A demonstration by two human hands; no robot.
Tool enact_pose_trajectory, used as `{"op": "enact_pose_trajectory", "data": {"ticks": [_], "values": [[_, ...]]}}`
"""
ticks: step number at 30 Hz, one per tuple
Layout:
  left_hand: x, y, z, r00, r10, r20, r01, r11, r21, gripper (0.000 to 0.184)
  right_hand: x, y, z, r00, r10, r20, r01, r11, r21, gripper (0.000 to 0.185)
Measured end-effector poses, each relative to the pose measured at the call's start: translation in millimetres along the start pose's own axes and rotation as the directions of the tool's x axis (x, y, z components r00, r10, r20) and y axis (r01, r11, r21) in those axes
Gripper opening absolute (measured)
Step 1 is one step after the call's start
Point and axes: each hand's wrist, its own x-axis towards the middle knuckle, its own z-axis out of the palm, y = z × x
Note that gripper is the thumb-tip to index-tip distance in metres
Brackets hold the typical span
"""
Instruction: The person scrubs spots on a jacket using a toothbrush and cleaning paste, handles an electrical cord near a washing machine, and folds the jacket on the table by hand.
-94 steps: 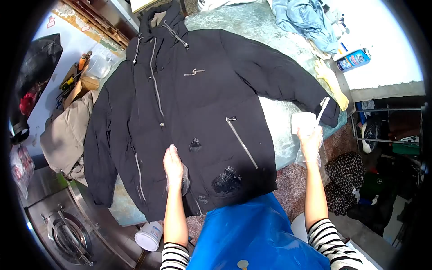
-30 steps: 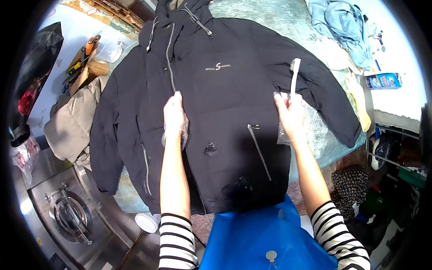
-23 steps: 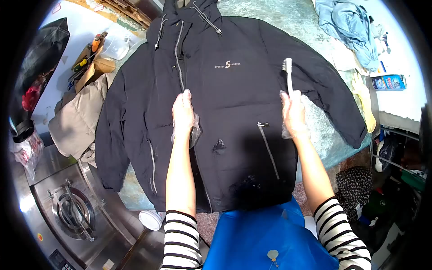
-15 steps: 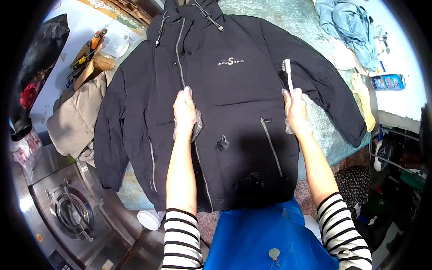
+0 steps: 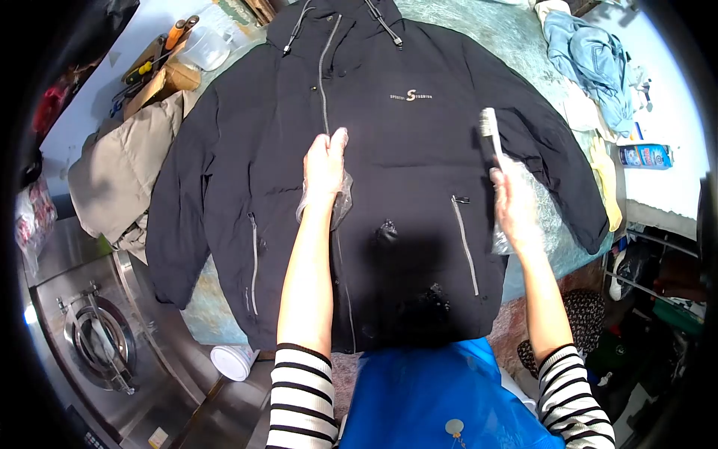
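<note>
A black hooded jacket [image 5: 404,150] lies spread face up, with wet, foamy spots on its lower front. My left hand [image 5: 325,170], in a clear plastic glove, is closed on the jacket's front edge beside the zipper. In my right hand [image 5: 516,206], also gloved in clear plastic, is a white brush [image 5: 491,131] gripped by its handle. Its bristle head points up and away from me, over the jacket's side near the sleeve. My shadow darkens the jacket's lower front.
The jacket rests on a greenish table [image 5: 479,37]. A beige garment [image 5: 123,168], tools and a clear plastic jug [image 5: 206,49] are at left. Blue clothing [image 5: 587,67], a yellow glove [image 5: 604,179] and a blue box [image 5: 645,156] lie at right. A steel machine [image 5: 97,337] stands lower left.
The view has shifted slightly. My right hand has come down a little toward me with the brush, blurred by motion. My left hand keeps its place on the jacket.
</note>
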Motion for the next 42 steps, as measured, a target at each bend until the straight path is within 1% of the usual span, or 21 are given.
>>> {"op": "enact_pose_trajectory", "data": {"ticks": [1,2,4,6,10,13,16,17,20,21,25,28,29,30,32,33,35,38,40,41,42], "values": [[-2.3,4.8,-0.4,1.0,-0.014,0.002,0.014,1.0,-0.003,0.047,4.5,-36.0,-5.6,0.973,0.181,0.14,-0.192,0.979,0.065,0.035],[-3.9,7.3,-0.9,1.0,-0.029,0.003,0.029,1.0,-0.005,0.047,6.6,-53.7,-0.9,0.971,0.159,0.181,-0.171,0.984,0.057,0.037],[-4.5,6.6,-1.5,1.0,-0.01,-0.002,0.01,1.0,0.002,0.046,11.5,-66.5,26.9,0.989,-0.12,0.091,0.106,0.984,0.145,0.038],[-4.7,8.0,-1.9,1.0,-0.005,0.004,0.005,1.0,0.004,0.046,14.0,-85.9,43.4,0.969,-0.101,0.225,0.104,0.995,-0.004,0.039],[-3.0,4.9,0.0,1.0,0.022,0.012,-0.022,0.998,-0.056,0.046,26.7,-102.6,66.5,0.923,-0.118,0.367,0.163,0.982,-0.096,0.038],[-0.3,-1.9,6.0,0.998,0.068,-0.007,-0.068,0.997,-0.041,0.045,35.5,-91.0,68.2,0.92,-0.107,0.377,0.205,0.952,-0.228,0.038],[5.3,-4.2,8.0,0.997,0.078,-0.024,-0.077,0.997,0.023,0.046,39.2,-88.2,67.4,0.962,-0.152,0.226,0.19,0.969,-0.158,0.036],[6.9,-5.2,8.0,0.997,0.078,-0.018,-0.077,0.997,0.03,0.046,34.6,-91.1,70.3,0.944,-0.228,0.237,0.256,0.962,-0.092,0.034],[2.4,3.2,3.9,0.998,0.018,0.057,-0.023,0.997,0.08,0.045,39.1,-92.3,64.4,0.928,-0.119,0.354,0.186,0.969,-0.161,0.03],[2.2,7.2,2.2,0.997,-0.012,0.081,0.004,0.995,0.097,0.046,45.9,-93.9,64.9,0.957,-0.055,0.286,0.107,0.979,-0.171,0.023],[2.6,6.0,2.6,0.998,0.016,0.061,-0.02,0.998,0.066,0.045,43.6,-103.8,62.6,0.902,-0.135,0.411,0.229,0.955,-0.19,0.022],[2.8,5.2,3.1,0.998,0.006,0.058,-0.011,0.995,0.094,0.044,66.1,-96.3,52.0,0.911,-0.121,0.395,0.194,0.97,-0.15,0.024],[5.0,5.8,3.8,0.999,0.015,0.045,-0.019,0.995,0.097,0.044,62.6,-99.7,55.6,0.879,-0.165,0.447,0.274,0.942,-0.193,0.023],[4.0,4.6,4.2,0.999,0.019,0.037,-0.022,0.995,0.101,0.044,60.3,-112.3,45.6,0.844,-0.191,0.501,0.261,0.963,-0.073,0.023],[3.4,4.0,4.0,0.999,0.038,0.035,-0.041,0.994,0.101,0.046,68.2,-97.2,37.6,0.835,-0.168,0.524,0.288,0.945,-0.156,0.024],[3.0,4.4,4.4,0.999,0.025,0.029,-0.028,0.995,0.1,0.047,77.7,-88.0,28.7,0.886,-0.083,0.457,0.204,0.953,-0.223,0.022],[4.3,1.0,4.8,0.999,0.044,0.017,-0.045,0.993,0.106,0.047,93.1,-48.5,3.8,0.947,-0.145,0.288,0.16,0.987,-0.029,0.02],[6.7,-11.6,6.7,0.988,0.149,-0.031,-0.145,0.984,0.103,0.046,96.1,3.3,-68.7,0.993,-0.02,0.115,0.008,0.994,0.109,0.026],[18.3,-37.9,16.0,0.984,0.159,-0.083,-0.156,0.987,0.041,0.047,87.6,50.9,-120.6,0.996,0.093,-0.005,-0.093,0.995,0.024,0.026],[18.2,-32.2,12.5,0.991,0.133,-0.01,-0.133,0.991,0.015,0.046,83.1,75.6,-143.2,0.958,0.285,-0.011,-0.284,0.957,0.054,0.027],[19.2,-33.0,13.0,0.993,0.119,-0.016,-0.118,0.993,0.016,0.044,81.7,106.3,-159.9,0.959,0.249,-0.132,-0.256,0.966,-0.036,0.025]]}}
